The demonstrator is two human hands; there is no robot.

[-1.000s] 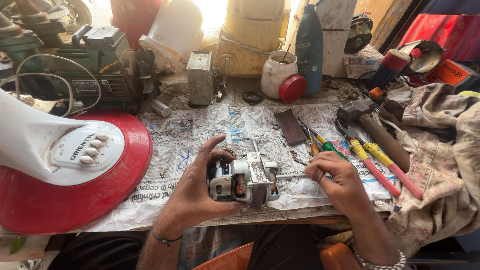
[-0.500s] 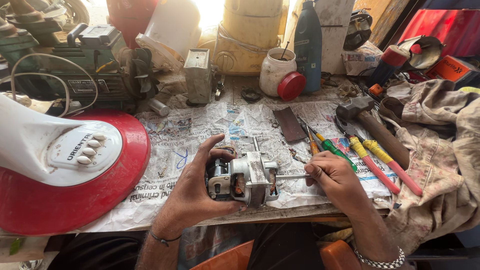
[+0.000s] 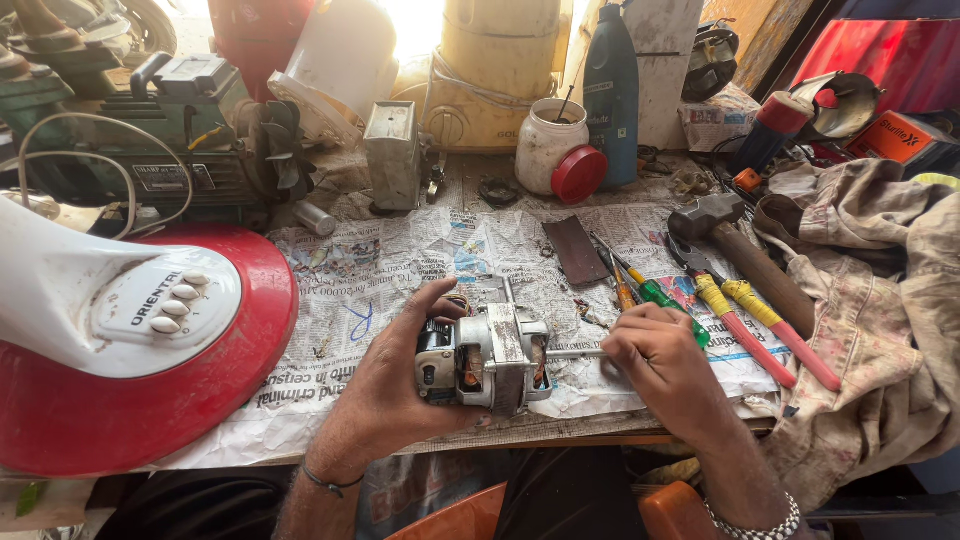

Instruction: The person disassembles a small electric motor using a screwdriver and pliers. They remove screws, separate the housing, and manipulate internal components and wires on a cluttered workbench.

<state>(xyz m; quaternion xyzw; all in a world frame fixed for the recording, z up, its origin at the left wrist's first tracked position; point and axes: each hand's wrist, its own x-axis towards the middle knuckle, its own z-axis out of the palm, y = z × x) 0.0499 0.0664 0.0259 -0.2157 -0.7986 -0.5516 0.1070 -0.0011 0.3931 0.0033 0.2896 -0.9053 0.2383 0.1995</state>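
A small grey electric motor [image 3: 485,358] is gripped from the left by the left hand [image 3: 390,385], fingers curled around its housing, thumb over the top. Its shaft [image 3: 575,354] is pinched by the closed fingertips of the right hand [image 3: 660,355]. The motor is held just above the front edge of the surface [image 3: 400,250], which is covered with newspaper. A red-and-white fan base [image 3: 140,340] is seen at left; a hammer [image 3: 740,255] and pliers [image 3: 750,320] lie at right. Both forearms are extended forward from below.
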